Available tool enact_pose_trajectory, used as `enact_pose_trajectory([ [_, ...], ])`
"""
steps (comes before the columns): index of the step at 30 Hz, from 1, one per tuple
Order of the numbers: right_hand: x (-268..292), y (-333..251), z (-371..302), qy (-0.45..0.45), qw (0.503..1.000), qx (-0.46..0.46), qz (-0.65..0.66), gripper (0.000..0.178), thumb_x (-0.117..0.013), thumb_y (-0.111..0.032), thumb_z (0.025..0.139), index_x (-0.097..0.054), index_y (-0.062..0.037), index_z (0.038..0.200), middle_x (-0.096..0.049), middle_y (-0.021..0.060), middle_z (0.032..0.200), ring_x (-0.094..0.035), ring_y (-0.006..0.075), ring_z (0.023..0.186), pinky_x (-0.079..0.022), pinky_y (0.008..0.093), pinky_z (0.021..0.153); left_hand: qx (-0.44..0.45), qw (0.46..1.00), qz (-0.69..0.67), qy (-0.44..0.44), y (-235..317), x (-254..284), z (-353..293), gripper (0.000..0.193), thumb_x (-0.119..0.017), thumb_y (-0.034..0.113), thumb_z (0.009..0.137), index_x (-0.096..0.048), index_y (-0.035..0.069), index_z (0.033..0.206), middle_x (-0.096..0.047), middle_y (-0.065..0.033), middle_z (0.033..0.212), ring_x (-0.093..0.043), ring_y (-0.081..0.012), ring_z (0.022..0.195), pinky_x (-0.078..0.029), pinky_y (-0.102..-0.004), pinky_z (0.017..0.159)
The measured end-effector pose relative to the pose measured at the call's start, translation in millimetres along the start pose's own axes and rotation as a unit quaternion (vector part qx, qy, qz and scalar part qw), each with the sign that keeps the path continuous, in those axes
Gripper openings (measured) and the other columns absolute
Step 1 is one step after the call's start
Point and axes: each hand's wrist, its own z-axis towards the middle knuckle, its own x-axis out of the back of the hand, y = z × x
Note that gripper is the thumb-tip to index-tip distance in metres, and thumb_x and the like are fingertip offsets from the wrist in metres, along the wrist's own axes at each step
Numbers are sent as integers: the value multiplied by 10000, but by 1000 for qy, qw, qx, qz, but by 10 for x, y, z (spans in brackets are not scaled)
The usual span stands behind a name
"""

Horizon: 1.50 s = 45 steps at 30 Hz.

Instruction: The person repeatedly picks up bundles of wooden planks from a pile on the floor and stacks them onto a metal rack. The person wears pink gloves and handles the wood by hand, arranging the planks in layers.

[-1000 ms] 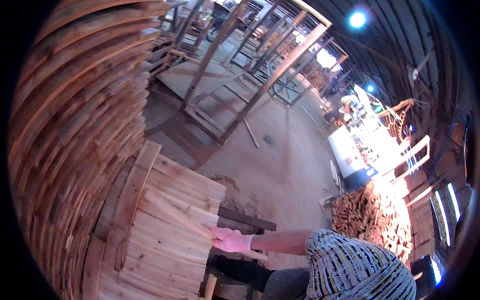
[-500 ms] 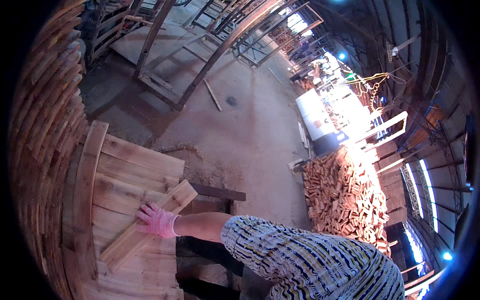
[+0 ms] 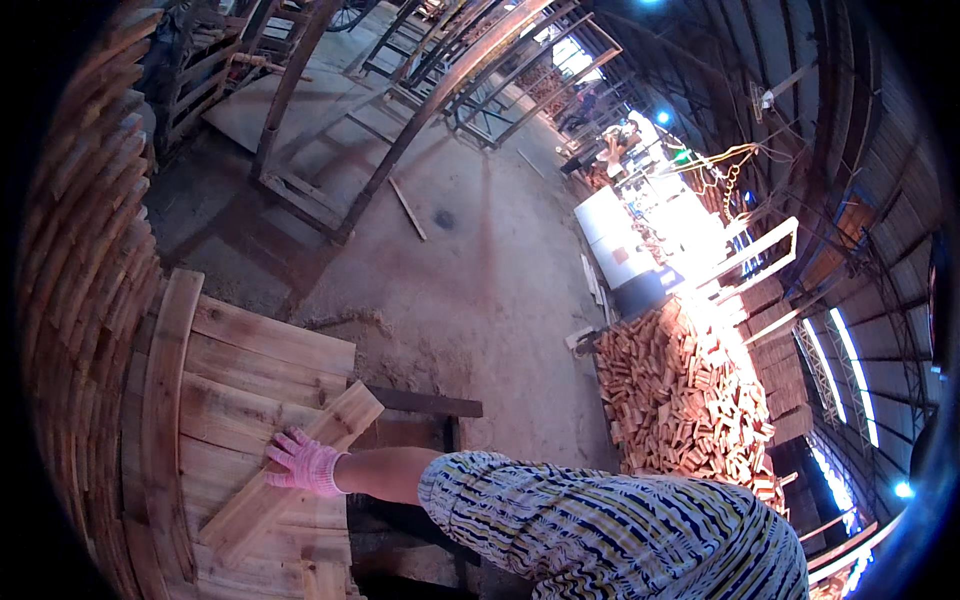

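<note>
My right hand [image 3: 305,467], in a pink knitted glove, lies palm down with fingers spread across a narrow wooden board [image 3: 345,416]. That board lies slantwise over a surface of pale planks [image 3: 260,348] set side by side. Along the left of these planks runs a longer, slightly bent board [image 3: 172,355]. At the bottom edge of the picture, the end of another wood piece [image 3: 324,580] shows; the rest of it is cut off. My left hand does not appear.
A tall stack of boards [image 3: 80,300] rises at the left. A dark bar [image 3: 425,402] juts out beside the planks. Metal frames [image 3: 390,165] stand on the floor [image 3: 480,280] farther off. A large heap of small wood blocks [image 3: 670,390] lies at the right.
The view has shifted, so most things sit slightly lower and farther left. My right hand keeps its place on the slanted board. A wood piece's end has come into view at the bottom edge.
</note>
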Motion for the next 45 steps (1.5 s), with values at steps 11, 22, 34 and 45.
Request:
enact_pose_trajectory([
  [11,466,-7,-38,-15,972,-54,227,527,-513,-391,944,-524,-115,1393,-515,292,1382,-433,475,1347,-301,695,1093,32,994,31,-100,200,176,153,778,-620,530,861,-440,76,1467,-485,-194,1437,-486,-412,1266,-372,-567,1064],
  [22,427,-271,-67,-56,987,10,-153,898,-784,-168,766,-299,-114,1519,-307,222,1538,-335,457,1394,-300,526,1175,187,978,-54,-75,231,41,-105,552,-542,200,893,-433,148,1432,-496,-128,1375,-443,-330,1341,-228,-548,1201],
  [34,716,152,-158,-45,983,103,-144,880,-782,-195,747,-343,-142,1508,-358,207,1490,-376,440,1357,-325,522,1157,179,970,-47,-157,154,131,-101,1003,-837,322,677,-337,131,1524,-431,-158,1440,-379,-366,1374,-213,-531,1215],
  [45,648,513,-263,-51,899,319,-296,623,-598,-91,838,-453,-163,1440,-423,198,1403,-408,414,1330,-333,527,1149,176,972,-26,-152,134,124,-70,973,-850,279,651,-358,130,1478,-432,-139,1424,-383,-370,1357,-256,-535,1195],
])
